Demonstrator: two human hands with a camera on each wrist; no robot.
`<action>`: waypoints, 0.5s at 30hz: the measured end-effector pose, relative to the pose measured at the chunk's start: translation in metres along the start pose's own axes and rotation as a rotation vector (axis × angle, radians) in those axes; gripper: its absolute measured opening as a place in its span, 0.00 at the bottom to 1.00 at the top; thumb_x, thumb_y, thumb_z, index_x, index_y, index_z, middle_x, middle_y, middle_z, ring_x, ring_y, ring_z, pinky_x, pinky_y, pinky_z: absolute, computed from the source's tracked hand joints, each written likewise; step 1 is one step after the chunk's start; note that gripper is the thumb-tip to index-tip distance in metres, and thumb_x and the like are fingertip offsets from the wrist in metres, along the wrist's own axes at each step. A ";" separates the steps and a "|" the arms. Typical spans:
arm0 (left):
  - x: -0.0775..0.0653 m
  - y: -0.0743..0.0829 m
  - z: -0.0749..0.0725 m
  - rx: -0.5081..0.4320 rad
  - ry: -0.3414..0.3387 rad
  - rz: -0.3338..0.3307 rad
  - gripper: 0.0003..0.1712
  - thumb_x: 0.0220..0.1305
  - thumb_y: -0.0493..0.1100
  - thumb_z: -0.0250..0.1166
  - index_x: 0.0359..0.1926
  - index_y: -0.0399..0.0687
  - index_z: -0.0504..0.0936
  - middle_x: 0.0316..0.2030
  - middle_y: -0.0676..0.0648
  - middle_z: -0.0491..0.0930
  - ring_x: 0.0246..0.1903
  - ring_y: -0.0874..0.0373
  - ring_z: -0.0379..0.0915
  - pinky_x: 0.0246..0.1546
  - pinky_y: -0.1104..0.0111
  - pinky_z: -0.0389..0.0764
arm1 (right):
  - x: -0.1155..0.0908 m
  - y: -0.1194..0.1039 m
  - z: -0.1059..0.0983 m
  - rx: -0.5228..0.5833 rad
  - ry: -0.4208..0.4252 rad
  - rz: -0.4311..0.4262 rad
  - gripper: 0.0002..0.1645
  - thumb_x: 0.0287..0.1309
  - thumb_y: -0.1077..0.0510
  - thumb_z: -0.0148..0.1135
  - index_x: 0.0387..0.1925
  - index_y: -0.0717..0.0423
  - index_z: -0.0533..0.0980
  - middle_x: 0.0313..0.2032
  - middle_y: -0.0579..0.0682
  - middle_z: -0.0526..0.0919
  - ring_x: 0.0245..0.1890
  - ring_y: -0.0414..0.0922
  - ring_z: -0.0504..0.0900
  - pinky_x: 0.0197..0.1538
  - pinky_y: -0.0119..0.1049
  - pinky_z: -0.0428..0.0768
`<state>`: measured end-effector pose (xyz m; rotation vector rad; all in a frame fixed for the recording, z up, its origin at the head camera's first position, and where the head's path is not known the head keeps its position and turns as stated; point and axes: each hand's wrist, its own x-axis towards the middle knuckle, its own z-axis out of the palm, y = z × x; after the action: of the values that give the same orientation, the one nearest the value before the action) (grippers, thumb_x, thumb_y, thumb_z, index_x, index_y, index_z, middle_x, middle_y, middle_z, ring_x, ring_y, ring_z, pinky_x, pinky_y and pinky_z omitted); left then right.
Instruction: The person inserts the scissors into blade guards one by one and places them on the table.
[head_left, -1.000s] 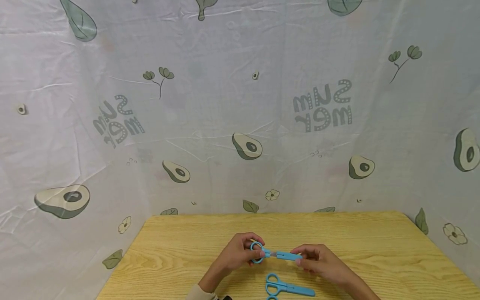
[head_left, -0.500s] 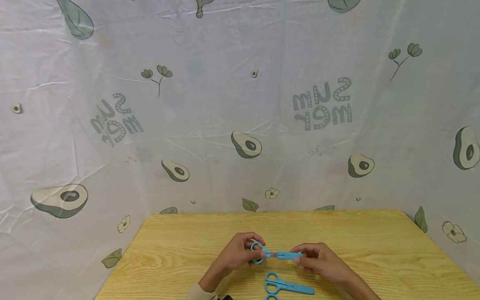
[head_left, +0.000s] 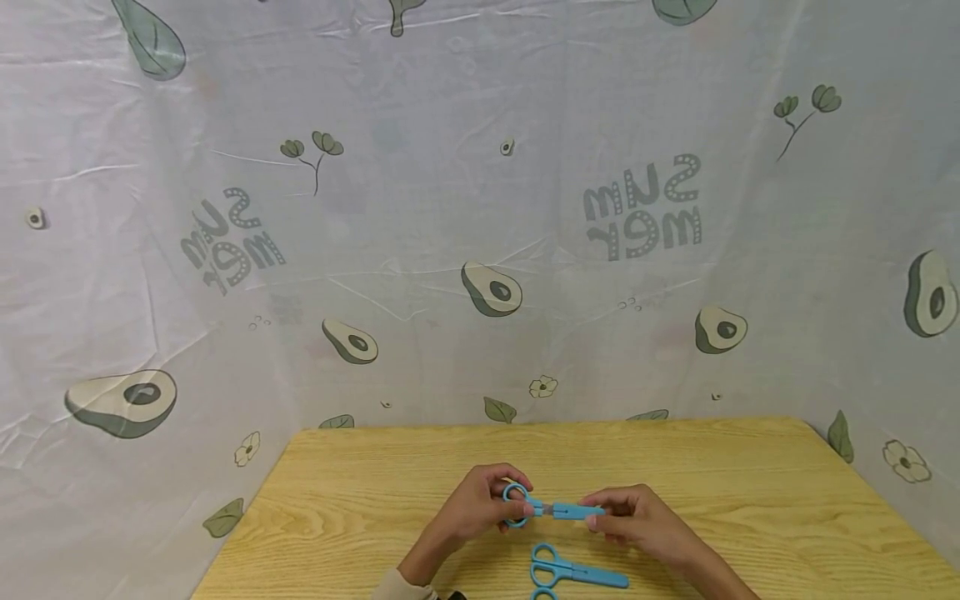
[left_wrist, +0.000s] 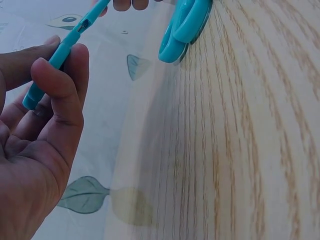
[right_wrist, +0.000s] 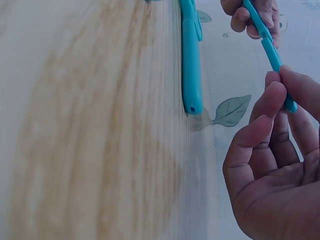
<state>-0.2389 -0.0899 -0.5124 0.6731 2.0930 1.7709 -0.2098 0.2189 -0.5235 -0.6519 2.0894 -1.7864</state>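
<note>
Above the table, a pair of blue scissors (head_left: 536,507) is held level between both hands. My left hand (head_left: 477,504) pinches its handle loops between thumb and fingers. With thumb and fingertips, my right hand (head_left: 637,521) pinches the far end of the blue blade cover (head_left: 573,511). A short stretch of metal blade shows between handle and cover, the rest of the blades being inside the cover. In the right wrist view, the cover (right_wrist: 271,55) slants down into the fingertips of the right hand (right_wrist: 280,165).
On the wooden table (head_left: 360,475), a second pair of blue covered scissors (head_left: 577,573) lies just nearer than the hands. Part of another blue loop (head_left: 543,594) shows at the bottom edge. A printed curtain (head_left: 420,208) hangs behind and at both sides.
Both hands keep their hold on the scissors and cover, with hardly any movement. The view has shifted very slightly.
</note>
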 end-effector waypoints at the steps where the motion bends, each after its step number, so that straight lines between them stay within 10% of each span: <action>1: 0.000 0.000 0.000 0.002 0.001 0.000 0.16 0.69 0.33 0.73 0.54 0.30 0.83 0.29 0.51 0.88 0.24 0.63 0.81 0.23 0.74 0.79 | 0.000 0.000 0.000 -0.002 -0.003 -0.004 0.26 0.79 0.59 0.61 0.65 0.78 0.76 0.32 0.42 0.85 0.28 0.36 0.80 0.31 0.32 0.80; 15: 0.000 0.000 0.005 -0.007 0.015 0.009 0.15 0.68 0.33 0.73 0.53 0.30 0.83 0.28 0.51 0.87 0.24 0.63 0.81 0.22 0.74 0.79 | 0.000 0.001 0.003 0.001 0.004 -0.024 0.26 0.78 0.60 0.62 0.63 0.80 0.76 0.33 0.40 0.88 0.28 0.34 0.79 0.30 0.31 0.77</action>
<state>-0.2360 -0.0857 -0.5129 0.6705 2.0959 1.7932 -0.2083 0.2168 -0.5246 -0.6763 2.0923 -1.8027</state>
